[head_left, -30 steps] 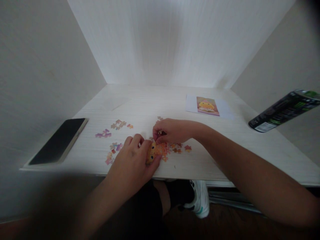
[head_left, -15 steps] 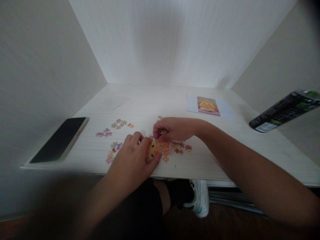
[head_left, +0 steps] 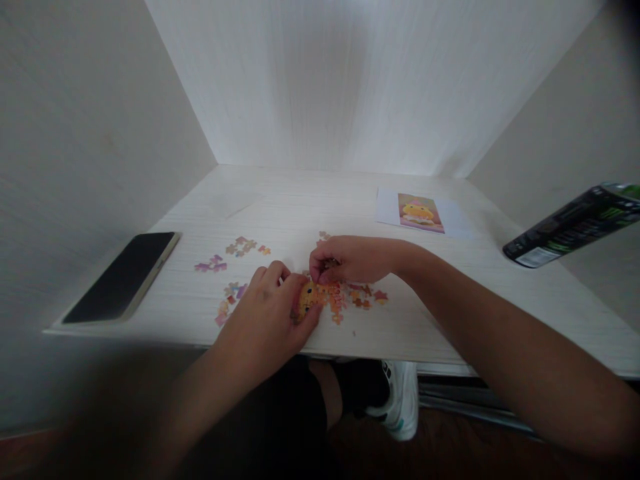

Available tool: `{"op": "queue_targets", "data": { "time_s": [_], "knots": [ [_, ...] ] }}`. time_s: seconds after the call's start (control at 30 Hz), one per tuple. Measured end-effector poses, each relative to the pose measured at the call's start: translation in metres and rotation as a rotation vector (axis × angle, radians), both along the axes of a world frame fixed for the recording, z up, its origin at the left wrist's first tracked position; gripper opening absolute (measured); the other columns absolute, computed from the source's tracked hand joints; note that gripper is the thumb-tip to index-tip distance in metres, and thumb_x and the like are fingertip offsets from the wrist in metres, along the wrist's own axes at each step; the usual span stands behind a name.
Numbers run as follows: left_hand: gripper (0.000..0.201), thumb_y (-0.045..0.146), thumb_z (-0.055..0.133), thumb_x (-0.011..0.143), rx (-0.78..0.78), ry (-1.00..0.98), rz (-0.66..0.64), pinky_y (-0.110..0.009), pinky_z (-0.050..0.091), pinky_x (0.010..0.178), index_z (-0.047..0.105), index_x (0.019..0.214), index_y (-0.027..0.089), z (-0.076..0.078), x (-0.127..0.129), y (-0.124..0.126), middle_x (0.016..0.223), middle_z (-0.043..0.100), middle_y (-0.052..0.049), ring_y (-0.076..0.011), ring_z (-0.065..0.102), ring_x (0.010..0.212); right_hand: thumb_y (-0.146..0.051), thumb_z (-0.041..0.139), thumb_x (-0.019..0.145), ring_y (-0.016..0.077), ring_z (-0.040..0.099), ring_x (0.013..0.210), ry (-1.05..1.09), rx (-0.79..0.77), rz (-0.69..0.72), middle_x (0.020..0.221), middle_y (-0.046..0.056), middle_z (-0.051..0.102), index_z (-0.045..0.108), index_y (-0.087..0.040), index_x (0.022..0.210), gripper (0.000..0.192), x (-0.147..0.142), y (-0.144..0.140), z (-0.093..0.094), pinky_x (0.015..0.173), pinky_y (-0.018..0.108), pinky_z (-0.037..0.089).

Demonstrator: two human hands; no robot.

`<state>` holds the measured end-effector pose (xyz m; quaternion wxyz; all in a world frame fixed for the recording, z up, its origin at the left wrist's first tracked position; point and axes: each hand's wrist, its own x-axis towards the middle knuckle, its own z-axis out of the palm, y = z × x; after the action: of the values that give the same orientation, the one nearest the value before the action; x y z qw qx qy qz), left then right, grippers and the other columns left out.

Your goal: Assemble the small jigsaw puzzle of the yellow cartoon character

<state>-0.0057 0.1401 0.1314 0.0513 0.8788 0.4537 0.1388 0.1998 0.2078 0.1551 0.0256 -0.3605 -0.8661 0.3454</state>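
Observation:
A partly joined jigsaw puzzle (head_left: 313,293) with a yellow face and dark eyes lies near the table's front edge. My left hand (head_left: 267,303) grips its left part, thumb at the near side and fingers curled over the far side. At the puzzle's far edge, my right hand (head_left: 347,259) is closed in a pinch on a puzzle piece, mostly hidden by the fingers. Several pieces show within the curl of that hand. Loose pieces (head_left: 367,295) lie right of the joined part, and others (head_left: 231,293) are partly behind my left hand.
More loose pieces (head_left: 241,247) are scattered at the left, with a purple group (head_left: 211,264) beside them. A dark-screened phone (head_left: 123,277) lies at the left edge. Toward the back right is a printed reference picture (head_left: 421,213); a black can (head_left: 570,227) stands farther right.
The whole view has shifted slightly. My left hand keeps its grip on the puzzle, and my right hand remains pinched at the far edge with only a small finger movement.

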Motion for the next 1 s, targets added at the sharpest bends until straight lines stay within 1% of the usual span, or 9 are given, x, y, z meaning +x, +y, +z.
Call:
{"op": "queue_targets", "data": {
  "time_s": [0.1, 0.27, 0.47, 0.6, 0.8, 1.0],
  "knots": [
    [0.031, 0.041, 0.055, 0.089, -0.008, -0.002, -0.003, -0.044, 0.049, 0.085, 0.063, 0.109, 0.019, 0.0001, 0.0017, 0.0009, 0.101, 0.052, -0.009, -0.0281, 0.052, 0.098, -0.016, 0.056, 0.083, 0.0128, 0.057, 0.073, -0.025, 0.037, -0.003, 0.086, 0.004, 0.068, 0.068, -0.015, 0.095, 0.016, -0.0025, -0.0024, -0.0007, 0.065, 0.024, 0.041],
    [0.030, 0.040, 0.056, 0.089, 0.003, -0.001, 0.003, -0.044, 0.049, 0.085, 0.063, 0.109, 0.019, -0.0012, 0.0023, 0.0015, 0.101, 0.053, -0.009, -0.0285, 0.052, 0.099, -0.019, 0.058, 0.082, 0.0140, 0.056, 0.075, -0.091, 0.150, -0.011, 0.088, 0.005, 0.069, 0.068, -0.017, 0.092, 0.014, -0.0051, -0.0057, -0.0023, 0.066, 0.026, 0.039],
    [0.031, 0.042, 0.054, 0.089, 0.010, 0.009, 0.003, -0.043, 0.049, 0.084, 0.064, 0.107, 0.018, -0.0010, 0.0010, -0.0007, 0.100, 0.052, -0.009, -0.0280, 0.053, 0.097, -0.027, 0.058, 0.084, 0.0135, 0.056, 0.071, -0.149, 0.136, -0.049, 0.086, 0.005, 0.069, 0.068, -0.017, 0.092, 0.016, -0.0051, -0.0072, 0.0001, 0.063, 0.026, 0.037],
    [0.030, 0.042, 0.054, 0.090, 0.011, 0.024, 0.016, -0.042, 0.049, 0.083, 0.063, 0.105, 0.018, 0.0001, 0.0012, -0.0020, 0.098, 0.051, -0.009, -0.0269, 0.053, 0.095, -0.033, 0.062, 0.082, 0.0133, 0.055, 0.069, -0.172, 0.117, -0.062, 0.084, 0.005, 0.069, 0.069, -0.018, 0.093, 0.020, -0.0047, -0.0081, 0.0034, 0.060, 0.026, 0.036],
    [0.032, 0.044, 0.052, 0.091, 0.013, 0.031, 0.011, -0.041, 0.050, 0.081, 0.063, 0.105, 0.018, 0.0009, 0.0001, -0.0042, 0.098, 0.052, -0.009, -0.0266, 0.054, 0.094, -0.030, 0.062, 0.081, 0.0121, 0.052, 0.064, -0.207, 0.157, -0.089, 0.078, 0.004, 0.068, 0.070, -0.017, 0.086, 0.016, -0.0049, -0.0084, 0.0067, 0.059, 0.026, 0.035],
    [0.031, 0.042, 0.053, 0.090, 0.007, 0.028, 0.002, -0.041, 0.050, 0.078, 0.063, 0.105, 0.018, 0.0005, 0.0012, -0.0034, 0.097, 0.052, -0.009, -0.0260, 0.055, 0.091, -0.031, 0.061, 0.082, 0.0116, 0.051, 0.061, -0.182, 0.155, -0.077, 0.073, 0.004, 0.066, 0.070, -0.016, 0.083, 0.018, -0.0054, -0.0086, 0.0067, 0.059, 0.026, 0.035]
  ]
}}
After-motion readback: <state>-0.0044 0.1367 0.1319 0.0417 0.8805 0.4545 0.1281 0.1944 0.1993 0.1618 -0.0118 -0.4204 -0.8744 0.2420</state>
